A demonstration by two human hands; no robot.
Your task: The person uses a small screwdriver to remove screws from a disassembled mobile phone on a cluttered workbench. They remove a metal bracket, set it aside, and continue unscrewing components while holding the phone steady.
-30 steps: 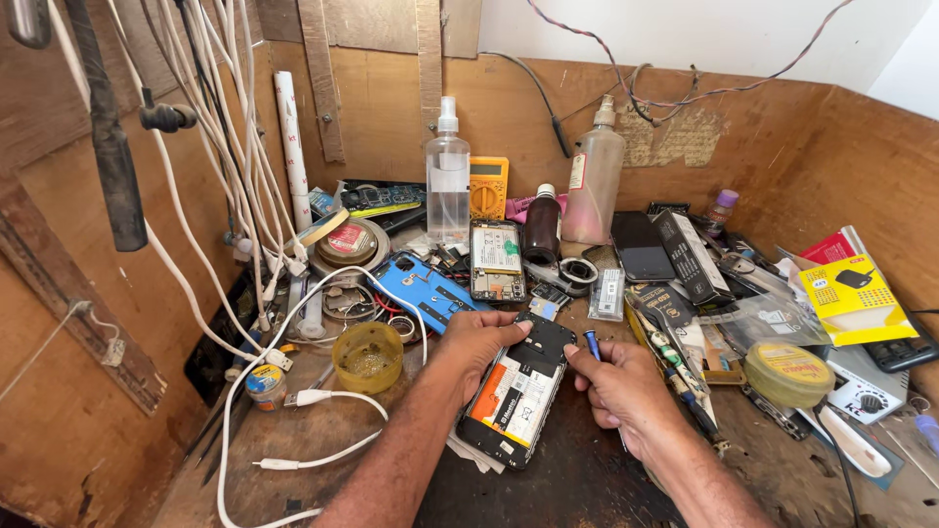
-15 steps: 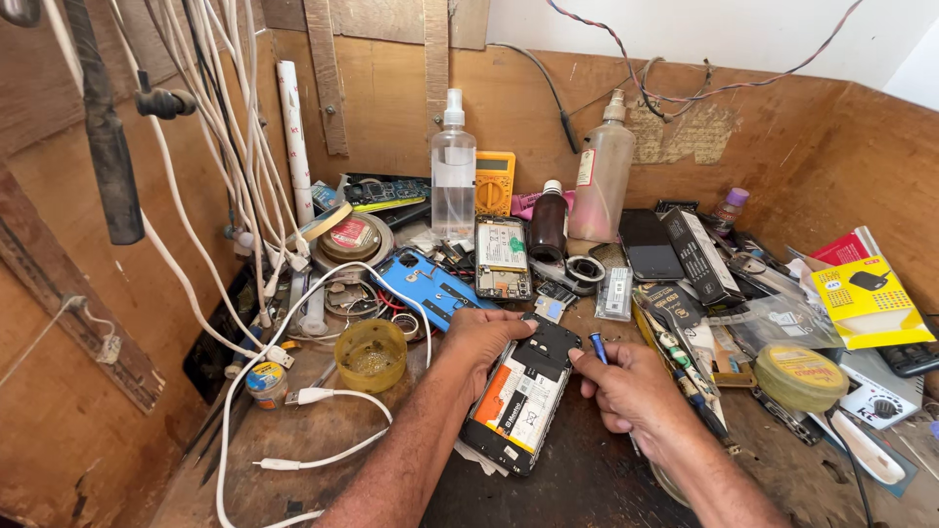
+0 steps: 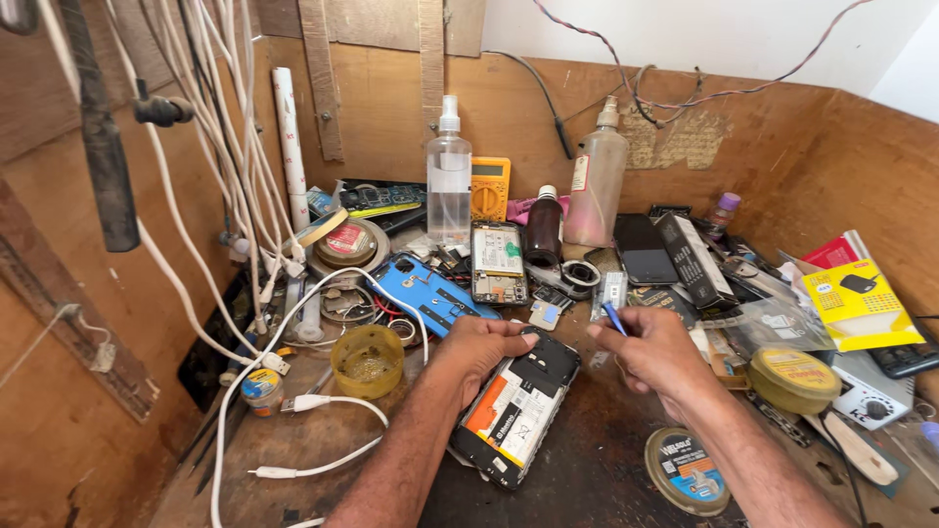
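An opened phone (image 3: 518, 406) lies back-up on the dark bench, its battery and black inner cover showing. My left hand (image 3: 481, 350) rests on the phone's upper left edge and pins it down. To the right, my right hand (image 3: 650, 354) is raised just off the phone's top corner and pinches a small blue-handled tool (image 3: 613, 319) between its fingers. The tool's tip points up and away from the phone.
A blue phone back (image 3: 430, 293) and a second open phone (image 3: 498, 262) lie behind. Two spray bottles (image 3: 449, 186) and a yellow multimeter (image 3: 489, 188) stand at the wall. A yellow cup (image 3: 367, 360), white cables (image 3: 293, 401), round tins (image 3: 685, 469) and a yellow box (image 3: 859, 305) crowd the sides.
My right hand has lifted off the phone and moved slightly right with the blue tool. My left hand stays on the phone. The view has shifted a little.
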